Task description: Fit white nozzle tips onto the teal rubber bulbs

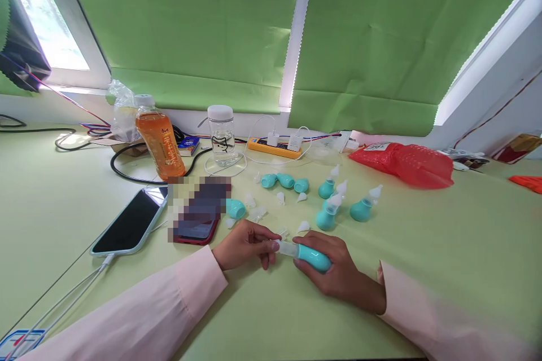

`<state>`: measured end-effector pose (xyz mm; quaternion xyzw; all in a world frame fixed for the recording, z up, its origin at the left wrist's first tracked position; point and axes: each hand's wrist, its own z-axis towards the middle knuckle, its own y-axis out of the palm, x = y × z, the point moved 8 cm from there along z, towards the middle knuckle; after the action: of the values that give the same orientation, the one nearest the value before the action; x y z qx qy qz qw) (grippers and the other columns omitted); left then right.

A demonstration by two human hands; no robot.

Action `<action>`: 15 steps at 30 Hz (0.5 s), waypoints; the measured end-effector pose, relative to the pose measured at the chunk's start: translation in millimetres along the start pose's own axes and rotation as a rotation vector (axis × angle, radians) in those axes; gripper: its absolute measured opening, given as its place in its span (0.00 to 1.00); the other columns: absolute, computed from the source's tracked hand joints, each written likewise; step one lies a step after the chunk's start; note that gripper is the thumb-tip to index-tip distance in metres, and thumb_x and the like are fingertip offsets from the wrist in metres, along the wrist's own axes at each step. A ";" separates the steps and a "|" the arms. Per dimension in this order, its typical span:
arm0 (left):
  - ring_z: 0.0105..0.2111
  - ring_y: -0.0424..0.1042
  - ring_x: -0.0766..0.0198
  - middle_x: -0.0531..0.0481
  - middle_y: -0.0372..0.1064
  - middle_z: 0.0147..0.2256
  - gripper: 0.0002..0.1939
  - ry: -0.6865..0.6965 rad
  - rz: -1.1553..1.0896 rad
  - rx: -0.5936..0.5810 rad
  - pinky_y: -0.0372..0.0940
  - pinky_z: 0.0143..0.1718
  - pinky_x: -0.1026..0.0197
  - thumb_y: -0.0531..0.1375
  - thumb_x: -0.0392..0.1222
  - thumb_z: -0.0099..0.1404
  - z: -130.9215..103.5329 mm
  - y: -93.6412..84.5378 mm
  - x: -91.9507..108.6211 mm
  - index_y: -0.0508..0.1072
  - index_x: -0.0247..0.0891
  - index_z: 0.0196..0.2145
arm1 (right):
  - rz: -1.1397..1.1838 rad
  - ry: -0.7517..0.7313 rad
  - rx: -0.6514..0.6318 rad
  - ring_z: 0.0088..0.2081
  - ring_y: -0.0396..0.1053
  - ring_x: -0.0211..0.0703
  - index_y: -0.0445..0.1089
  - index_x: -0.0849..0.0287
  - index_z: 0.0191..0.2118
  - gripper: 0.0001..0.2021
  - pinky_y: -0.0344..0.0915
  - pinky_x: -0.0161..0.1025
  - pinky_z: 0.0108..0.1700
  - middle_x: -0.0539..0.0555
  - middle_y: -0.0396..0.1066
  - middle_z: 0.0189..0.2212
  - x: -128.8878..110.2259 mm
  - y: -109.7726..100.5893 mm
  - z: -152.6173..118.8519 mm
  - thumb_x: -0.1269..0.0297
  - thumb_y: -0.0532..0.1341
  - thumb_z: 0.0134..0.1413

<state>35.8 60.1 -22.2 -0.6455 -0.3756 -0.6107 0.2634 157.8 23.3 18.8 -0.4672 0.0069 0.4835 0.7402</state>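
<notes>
My right hand [334,262] wraps round a teal squeeze bulb [315,258] that lies sideways, its clear nozzle [288,248] pointing left. Finger and thumb of my left hand [249,245] pinch the tip end of that nozzle. Together the parts look like a nasal aspirator. Beyond my right hand stand several teal bulbs with clear nozzles fitted, such as this aspirator [363,208]. Farther back lie several bare teal bulbs [285,181], and another bulb [235,208] is left of them. Small clear plastic pieces [257,214] are scattered between; one white tip [304,226] lies near my fingers.
Two phones lie on the left: a cabled one [129,223] and a red-edged one [199,225]. Behind them stand an orange drink bottle [160,141] and a clear jar [222,135]. A yellow power strip [274,148] and a red plastic bag [402,163] sit along the back.
</notes>
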 end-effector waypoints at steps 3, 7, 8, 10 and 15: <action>0.15 0.66 0.69 0.51 0.70 0.17 0.16 -0.021 -0.092 -0.024 0.60 0.18 0.67 0.65 0.45 0.47 -0.1 1.6 -3.8 0.73 0.30 0.32 | -0.067 -0.065 0.020 0.32 0.69 0.45 0.66 0.56 0.43 0.15 0.65 0.40 0.32 0.55 0.71 0.32 -5.1 -2.3 -2.5 0.66 0.59 0.46; 0.20 0.70 0.66 0.47 0.72 0.23 0.17 -0.047 -0.177 -0.081 0.63 0.24 0.63 0.66 0.42 0.46 0.4 2.1 -11.6 0.73 0.30 0.34 | -0.152 -0.123 0.027 0.32 0.69 0.45 0.66 0.56 0.44 0.16 0.65 0.40 0.31 0.56 0.71 0.31 -8.4 -4.1 -4.8 0.66 0.59 0.46; 0.20 0.70 0.65 0.47 0.72 0.23 0.18 -0.055 -0.189 -0.091 0.63 0.25 0.63 0.66 0.42 0.46 0.7 1.9 -13.6 0.73 0.30 0.35 | -0.165 -0.124 0.024 0.32 0.69 0.45 0.67 0.55 0.44 0.16 0.65 0.40 0.32 0.56 0.71 0.32 -8.2 -4.3 -4.9 0.66 0.58 0.46; 0.21 0.70 0.65 0.46 0.72 0.23 0.19 -0.064 -0.208 -0.101 0.63 0.25 0.62 0.66 0.42 0.46 1.4 1.5 -16.6 0.73 0.30 0.36 | -0.194 -0.124 0.014 0.32 0.69 0.45 0.67 0.55 0.44 0.15 0.66 0.40 0.32 0.56 0.71 0.32 -8.0 -4.4 -4.6 0.65 0.58 0.47; 0.20 0.71 0.65 0.46 0.73 0.24 0.18 -0.068 -0.255 -0.108 0.64 0.25 0.62 0.66 0.41 0.46 1.4 2.7 -17.8 0.73 0.30 0.35 | -0.234 -0.151 0.005 0.32 0.69 0.45 0.67 0.56 0.43 0.14 0.66 0.40 0.32 0.56 0.71 0.32 -11.7 -4.2 -3.2 0.64 0.58 0.47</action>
<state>39.3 56.8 -39.6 -0.6261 -0.4297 -0.6363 0.1359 156.0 12.4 25.3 -0.4253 -0.1019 0.4278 0.7911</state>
